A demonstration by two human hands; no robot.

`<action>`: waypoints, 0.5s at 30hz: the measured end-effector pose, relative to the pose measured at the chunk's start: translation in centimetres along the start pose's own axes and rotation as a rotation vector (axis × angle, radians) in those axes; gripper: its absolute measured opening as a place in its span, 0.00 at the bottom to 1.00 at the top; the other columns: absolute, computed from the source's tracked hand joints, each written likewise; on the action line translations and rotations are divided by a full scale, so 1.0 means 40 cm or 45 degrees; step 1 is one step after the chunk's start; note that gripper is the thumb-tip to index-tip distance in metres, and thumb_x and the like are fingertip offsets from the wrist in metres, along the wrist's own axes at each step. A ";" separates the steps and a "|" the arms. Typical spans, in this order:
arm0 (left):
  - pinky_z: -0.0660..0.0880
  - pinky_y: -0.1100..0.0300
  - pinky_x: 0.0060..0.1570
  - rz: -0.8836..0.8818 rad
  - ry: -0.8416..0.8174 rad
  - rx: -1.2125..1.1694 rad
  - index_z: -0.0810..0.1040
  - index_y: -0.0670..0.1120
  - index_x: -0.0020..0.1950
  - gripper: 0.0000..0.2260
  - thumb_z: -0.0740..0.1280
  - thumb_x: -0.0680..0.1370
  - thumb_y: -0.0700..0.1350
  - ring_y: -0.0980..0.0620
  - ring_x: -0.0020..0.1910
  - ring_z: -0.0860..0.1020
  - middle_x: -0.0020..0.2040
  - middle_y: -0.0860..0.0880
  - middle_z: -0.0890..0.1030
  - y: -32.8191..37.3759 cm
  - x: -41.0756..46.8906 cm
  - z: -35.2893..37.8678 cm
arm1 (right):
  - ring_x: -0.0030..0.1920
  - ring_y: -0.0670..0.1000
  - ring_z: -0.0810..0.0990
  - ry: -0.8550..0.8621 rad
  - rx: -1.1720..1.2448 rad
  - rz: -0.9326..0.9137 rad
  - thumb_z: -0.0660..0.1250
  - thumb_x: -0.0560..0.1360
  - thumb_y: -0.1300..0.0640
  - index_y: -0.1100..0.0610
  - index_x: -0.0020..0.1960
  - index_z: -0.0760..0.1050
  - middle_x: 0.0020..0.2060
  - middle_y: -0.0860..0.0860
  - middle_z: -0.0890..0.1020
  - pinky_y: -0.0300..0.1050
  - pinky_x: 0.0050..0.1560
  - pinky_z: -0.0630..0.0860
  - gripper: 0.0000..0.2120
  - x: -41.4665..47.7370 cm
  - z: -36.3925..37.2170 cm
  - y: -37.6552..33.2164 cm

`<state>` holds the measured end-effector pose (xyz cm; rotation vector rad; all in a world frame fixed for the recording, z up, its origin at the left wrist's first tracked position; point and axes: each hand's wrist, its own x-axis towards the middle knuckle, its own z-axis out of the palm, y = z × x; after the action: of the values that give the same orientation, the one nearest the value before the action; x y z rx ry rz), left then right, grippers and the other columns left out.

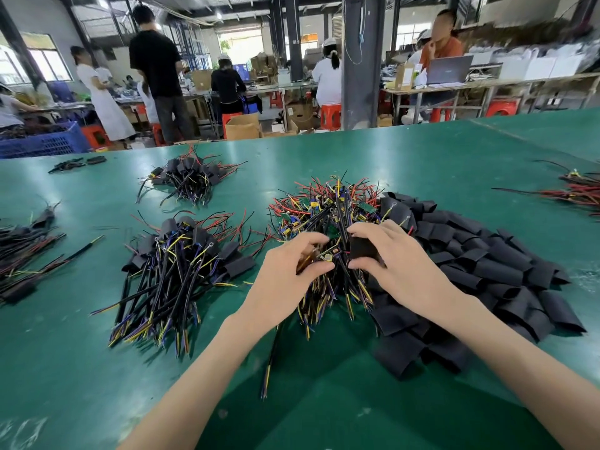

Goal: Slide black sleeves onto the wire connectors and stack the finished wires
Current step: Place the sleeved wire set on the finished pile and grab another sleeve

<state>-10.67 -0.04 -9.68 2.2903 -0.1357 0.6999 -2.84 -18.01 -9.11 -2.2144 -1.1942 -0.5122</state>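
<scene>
The green table (324,401) lies under both my hands. My left hand (289,271) pinches a wire connector (324,255). My right hand (389,254) pinches one black sleeve (363,246) just beside it, not on yet, I think. Right of my hands lies a heap of loose sleeves (487,271). Just past them is a pile of bare wires (331,206), so lots is left. To the left sit finished wires (181,254), with another stack (185,177) farther off. Far back, people (156,60) work.
</scene>
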 end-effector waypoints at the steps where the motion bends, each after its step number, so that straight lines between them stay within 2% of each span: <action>1: 0.67 0.74 0.40 -0.011 0.001 -0.053 0.75 0.49 0.59 0.15 0.72 0.73 0.42 0.64 0.34 0.72 0.36 0.59 0.77 0.004 0.000 0.000 | 0.51 0.55 0.71 0.005 -0.002 0.005 0.71 0.72 0.57 0.61 0.60 0.73 0.50 0.54 0.80 0.44 0.49 0.65 0.19 0.000 0.000 0.000; 3: 0.66 0.72 0.38 -0.012 0.017 -0.114 0.74 0.48 0.58 0.13 0.71 0.74 0.41 0.61 0.32 0.71 0.34 0.55 0.77 0.010 0.000 0.001 | 0.52 0.58 0.74 0.014 0.000 0.004 0.72 0.71 0.60 0.62 0.59 0.74 0.51 0.55 0.80 0.44 0.51 0.66 0.18 -0.001 -0.002 -0.003; 6: 0.66 0.71 0.38 -0.046 0.030 -0.195 0.77 0.47 0.52 0.07 0.69 0.76 0.40 0.60 0.33 0.71 0.33 0.55 0.76 0.014 0.001 -0.002 | 0.55 0.58 0.76 0.045 -0.004 -0.054 0.72 0.71 0.63 0.62 0.59 0.76 0.53 0.55 0.79 0.46 0.57 0.70 0.17 -0.002 -0.006 -0.012; 8: 0.67 0.69 0.38 -0.068 0.018 -0.234 0.77 0.48 0.50 0.05 0.69 0.76 0.40 0.59 0.35 0.73 0.35 0.55 0.78 0.016 0.002 -0.004 | 0.55 0.56 0.77 0.065 -0.011 -0.086 0.71 0.72 0.62 0.60 0.60 0.77 0.54 0.54 0.79 0.48 0.57 0.72 0.16 -0.002 -0.010 -0.014; 13: 0.69 0.67 0.41 -0.075 0.012 -0.306 0.76 0.55 0.47 0.09 0.69 0.76 0.40 0.54 0.38 0.77 0.35 0.54 0.81 0.022 0.000 -0.009 | 0.51 0.55 0.80 0.057 0.072 -0.049 0.72 0.72 0.61 0.58 0.60 0.77 0.54 0.52 0.81 0.49 0.54 0.74 0.17 0.001 -0.015 -0.009; 15: 0.67 0.68 0.39 -0.046 0.014 -0.292 0.76 0.57 0.47 0.10 0.69 0.76 0.40 0.55 0.36 0.74 0.34 0.55 0.80 0.024 0.000 -0.011 | 0.50 0.55 0.80 0.052 0.094 -0.028 0.72 0.72 0.59 0.57 0.60 0.77 0.53 0.52 0.81 0.47 0.53 0.73 0.18 0.001 -0.013 -0.006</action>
<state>-11.15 -0.45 -8.83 2.0644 -0.1602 0.6436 -3.07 -18.20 -8.61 -2.1211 -1.1981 -0.5112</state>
